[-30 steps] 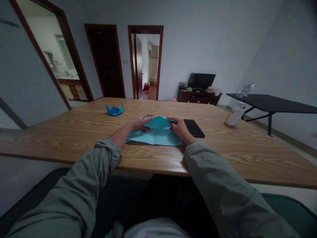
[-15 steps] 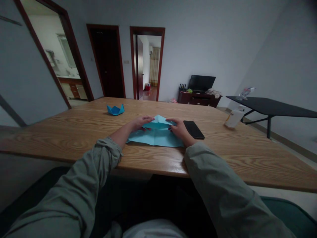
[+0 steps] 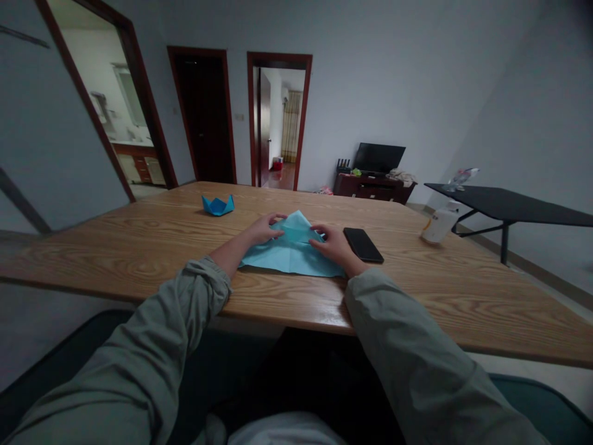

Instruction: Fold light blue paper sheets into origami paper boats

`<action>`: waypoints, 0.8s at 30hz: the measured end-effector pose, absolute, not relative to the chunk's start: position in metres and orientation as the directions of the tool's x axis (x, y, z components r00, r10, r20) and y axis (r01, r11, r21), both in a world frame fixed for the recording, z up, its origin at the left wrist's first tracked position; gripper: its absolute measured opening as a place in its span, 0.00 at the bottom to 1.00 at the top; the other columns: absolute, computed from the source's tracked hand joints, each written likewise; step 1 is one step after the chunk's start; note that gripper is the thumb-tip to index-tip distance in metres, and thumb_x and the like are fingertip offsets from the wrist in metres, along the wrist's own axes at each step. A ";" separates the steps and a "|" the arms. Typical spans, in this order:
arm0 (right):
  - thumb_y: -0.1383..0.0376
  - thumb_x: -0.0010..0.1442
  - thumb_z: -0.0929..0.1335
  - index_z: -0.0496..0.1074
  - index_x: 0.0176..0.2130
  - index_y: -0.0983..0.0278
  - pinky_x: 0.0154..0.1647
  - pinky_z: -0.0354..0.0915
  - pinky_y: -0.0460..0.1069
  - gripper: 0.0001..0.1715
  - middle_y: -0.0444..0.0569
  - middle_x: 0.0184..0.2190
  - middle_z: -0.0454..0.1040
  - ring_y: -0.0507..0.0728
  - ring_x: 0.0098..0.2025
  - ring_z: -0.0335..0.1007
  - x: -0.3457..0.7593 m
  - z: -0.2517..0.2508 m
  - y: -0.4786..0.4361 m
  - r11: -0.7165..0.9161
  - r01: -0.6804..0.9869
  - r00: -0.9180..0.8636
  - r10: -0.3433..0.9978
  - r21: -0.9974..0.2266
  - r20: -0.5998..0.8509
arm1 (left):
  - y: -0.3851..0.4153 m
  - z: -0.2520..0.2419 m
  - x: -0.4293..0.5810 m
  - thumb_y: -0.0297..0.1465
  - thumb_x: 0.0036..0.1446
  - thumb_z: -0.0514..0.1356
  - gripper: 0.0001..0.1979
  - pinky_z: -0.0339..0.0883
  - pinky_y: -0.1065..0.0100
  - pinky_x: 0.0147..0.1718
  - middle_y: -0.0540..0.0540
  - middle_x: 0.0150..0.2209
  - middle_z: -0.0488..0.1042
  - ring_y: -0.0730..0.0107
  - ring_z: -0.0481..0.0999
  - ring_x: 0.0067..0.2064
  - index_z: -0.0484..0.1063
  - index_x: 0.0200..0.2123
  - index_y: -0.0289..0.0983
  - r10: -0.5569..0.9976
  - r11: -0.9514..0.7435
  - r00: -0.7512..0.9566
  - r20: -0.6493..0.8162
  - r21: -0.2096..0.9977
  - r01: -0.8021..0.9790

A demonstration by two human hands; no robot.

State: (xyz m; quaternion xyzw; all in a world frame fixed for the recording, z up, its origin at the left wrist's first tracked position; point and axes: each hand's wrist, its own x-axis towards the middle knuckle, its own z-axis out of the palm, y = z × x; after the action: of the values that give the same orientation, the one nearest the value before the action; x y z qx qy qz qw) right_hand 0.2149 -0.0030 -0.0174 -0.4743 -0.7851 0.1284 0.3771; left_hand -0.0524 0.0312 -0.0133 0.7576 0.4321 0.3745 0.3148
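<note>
A light blue sheet of paper (image 3: 290,256) lies on the wooden table in front of me, its far part folded to a point and its near edge wide and straight. My left hand (image 3: 265,230) pinches the left side of the folded part between thumb and fingers. On the opposite side my right hand (image 3: 332,243) grips the paper with curled fingers, the thumb lying nearer to me. Creases run across and down the middle of the sheet. Parts of the fold beneath my fingers are hidden.
A darker blue folded paper boat (image 3: 217,206) sits farther off to the left on the table (image 3: 162,247). Close to my right hand lies a black phone (image 3: 363,245). A white bottle-like container (image 3: 439,225) stands at the right, before a black folding table (image 3: 504,203).
The far fold, raised and gaping before, now lies flatter with its peak pointing away from me. My fingers have shifted on both sides of it. The view has turned slightly.
</note>
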 end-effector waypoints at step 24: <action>0.63 0.55 0.71 0.72 0.54 0.62 0.43 0.64 0.48 0.26 0.52 0.46 0.76 0.55 0.39 0.71 0.218 -0.027 0.002 0.437 0.782 -0.324 0.894 -0.444 0.310 | 0.026 -0.008 -0.053 0.35 0.45 0.66 0.25 0.66 0.64 0.49 0.44 0.49 0.75 0.58 0.73 0.50 0.72 0.49 0.39 0.900 -0.436 0.390 0.195 0.423 0.794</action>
State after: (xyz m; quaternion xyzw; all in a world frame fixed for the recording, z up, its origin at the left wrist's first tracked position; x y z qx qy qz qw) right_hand 0.2175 0.0019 -0.0272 -0.5195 -0.8065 0.1071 0.2611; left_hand -0.0531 0.0255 -0.0085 0.8233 0.5145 0.2006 0.1314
